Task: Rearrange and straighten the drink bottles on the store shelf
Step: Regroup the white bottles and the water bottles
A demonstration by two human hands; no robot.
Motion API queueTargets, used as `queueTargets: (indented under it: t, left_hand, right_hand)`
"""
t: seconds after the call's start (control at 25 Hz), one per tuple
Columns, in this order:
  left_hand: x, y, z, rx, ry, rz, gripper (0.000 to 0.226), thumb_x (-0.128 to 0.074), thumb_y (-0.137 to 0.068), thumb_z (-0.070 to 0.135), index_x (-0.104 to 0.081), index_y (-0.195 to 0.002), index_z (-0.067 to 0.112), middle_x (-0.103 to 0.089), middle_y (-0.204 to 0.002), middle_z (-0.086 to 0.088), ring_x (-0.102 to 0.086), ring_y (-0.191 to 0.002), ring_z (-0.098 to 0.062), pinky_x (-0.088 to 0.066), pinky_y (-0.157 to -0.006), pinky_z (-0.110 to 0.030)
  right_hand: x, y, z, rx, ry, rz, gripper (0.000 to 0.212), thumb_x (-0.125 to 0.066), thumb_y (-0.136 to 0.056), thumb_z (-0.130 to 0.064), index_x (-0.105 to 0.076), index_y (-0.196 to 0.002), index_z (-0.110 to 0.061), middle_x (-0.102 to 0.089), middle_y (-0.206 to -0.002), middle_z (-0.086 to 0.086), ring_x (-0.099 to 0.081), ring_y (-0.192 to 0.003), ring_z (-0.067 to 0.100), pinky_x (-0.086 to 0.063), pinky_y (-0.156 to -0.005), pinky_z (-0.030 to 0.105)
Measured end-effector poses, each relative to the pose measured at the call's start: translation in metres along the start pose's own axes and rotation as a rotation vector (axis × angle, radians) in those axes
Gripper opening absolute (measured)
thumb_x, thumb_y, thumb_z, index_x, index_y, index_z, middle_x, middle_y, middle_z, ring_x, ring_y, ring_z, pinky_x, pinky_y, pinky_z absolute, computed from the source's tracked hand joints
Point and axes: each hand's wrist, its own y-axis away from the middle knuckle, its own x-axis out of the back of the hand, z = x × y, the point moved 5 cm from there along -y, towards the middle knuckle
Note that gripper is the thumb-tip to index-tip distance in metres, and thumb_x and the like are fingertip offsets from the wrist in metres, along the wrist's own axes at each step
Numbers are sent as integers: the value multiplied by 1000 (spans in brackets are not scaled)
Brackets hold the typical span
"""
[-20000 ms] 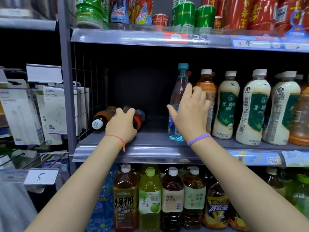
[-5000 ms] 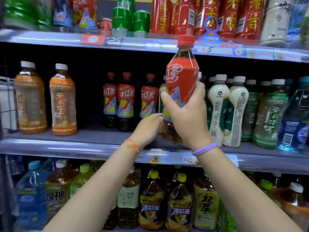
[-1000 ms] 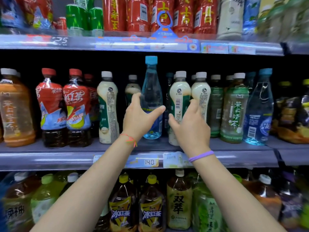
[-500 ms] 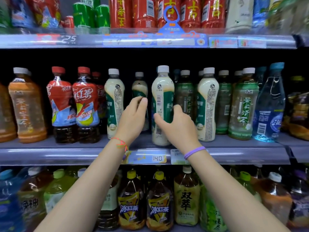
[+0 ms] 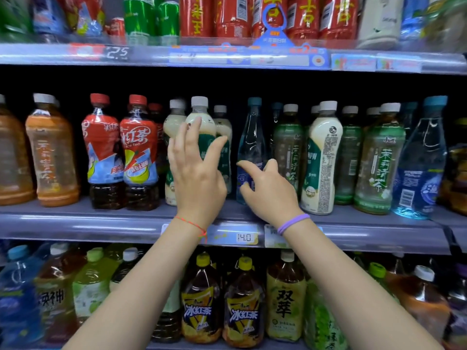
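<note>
The left hand point(image 5: 199, 178) is raised in front of the cream bottle point(image 5: 202, 127) on the middle shelf point(image 5: 75, 221), its fingers spread and fairly straight, the fingertips over the bottle's shoulder and green label; whether they press the bottle or only hover cannot be told, and they do not wrap round it. The right hand point(image 5: 267, 190) sits at 3 o'clock of the left, fingers loosely curled, forefinger and thumb reaching toward the lower part of the clear bottle point(image 5: 252, 145); a true pinch cannot be made out. The cream bottle stands upright with two like ones close at 9 and 3 o'clock. At 9 o'clock of these stand two red tea bottles point(image 5: 139, 152), then orange bottles point(image 5: 50, 152). At 3 o'clock of the right hand come green tea bottles point(image 5: 379, 162), another cream bottle point(image 5: 322, 157) and a blue bottle point(image 5: 422, 168). A red string circles the left wrist, a purple band point(image 5: 293, 223) the right
</note>
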Motion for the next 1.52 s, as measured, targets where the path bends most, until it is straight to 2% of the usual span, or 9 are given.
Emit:
queueTargets:
  t: [0.12, 0.24, 0.32, 0.4, 0.56, 0.8, 1.2, 1.36, 1.52]
  left_hand:
    - [-13, 0, 20, -8, 227, -52, 40, -48, -77, 3, -65, -112, 7, -55, -124, -16, -51, -116, -35, -41, -100, -48]
    - [-45, 3, 32, 290, 334, -418, 57, -53, -88, 17, -40, -144, 9, -44, -138, -14, -46, -123, -33, -39, -103, -40]
    - [-68, 12, 41, 472, 337, -677, 78, -57, -91, 25, -14, -155, 9, -39, -147, -15, -45, -127, -35, -37, -99, -39]
    - [-78, 15, 47, 535, 371, -763, 83, -57, -92, 30, -7, -156, 12, -44, -144, -14, -50, -122, -35, -39, -90, -37]
    - [-73, 10, 37, 502, 338, -666, 60, -49, -90, 16, -33, -147, 14, -56, -126, -12, -56, -110, -33, -45, -88, -39]
    - [-8, -3, 30, 12, 126, 72, 44, -47, -77, 1, -60, -119, 2, -48, -139, -22, -41, -133, -39, -26, -114, -49]
    - [-9, 15, -32, 253, 111, -111, 70, -50, -90, 24, -23, -155, 19, -24, -158, -20, -22, -146, -37, -21, -115, -55]
    - [-18, 22, -33, 259, 84, -164, 88, -64, -89, 44, -12, -157, 24, -24, -158, -19, -24, -145, -37, -27, -110, -60]
    - [-25, 24, -30, 256, -15, -201, 110, -71, -74, 63, -9, -156, 27, -21, -157, -26, -27, -142, -44, -33, -104, -61]
  right_hand:
    - [24, 10, 12, -5, -173, 287, 31, -51, -93, -25, -57, -123, -23, -43, -105, 7, -53, -69, 29, -45, -57, 35]
    - [68, 28, 47, -56, -157, 724, 35, -56, -83, -14, -54, -117, -6, -47, -106, 14, -51, -86, 31, -46, -67, 38]
    - [76, 28, 78, -224, -163, 675, 44, -59, -83, -18, -47, -122, -3, -47, -113, 16, -49, -98, 33, -47, -78, 44]
    - [63, 22, 104, -386, -219, 409, 51, -60, -88, -32, -40, -127, -6, -51, -118, 13, -53, -99, 32, -50, -77, 44]
    - [51, 24, 107, -393, -197, 209, 48, -65, -87, -50, -42, -107, -12, -59, -103, 6, -60, -84, 27, -48, -60, 36]
    - [31, 22, 35, -156, -388, 227, 47, -66, -79, -54, -48, -105, -19, -60, -98, -3, -62, -86, 20, -55, -69, 40]
    - [-13, -5, -23, -47, -413, 114, 47, -56, -95, -48, -54, -121, -8, -55, -108, 10, -55, -99, 30, -47, -80, 39]
    - [3, -5, -9, -12, -134, 213, 39, -45, -99, -17, -51, -138, -17, -54, -117, 12, -56, -101, 32, -47, -69, 35]
    - [9, -15, 1, -35, 234, 148, 56, -46, -99, -36, -27, -152, -41, -38, -124, 16, -46, -102, 32, -42, -59, 35]
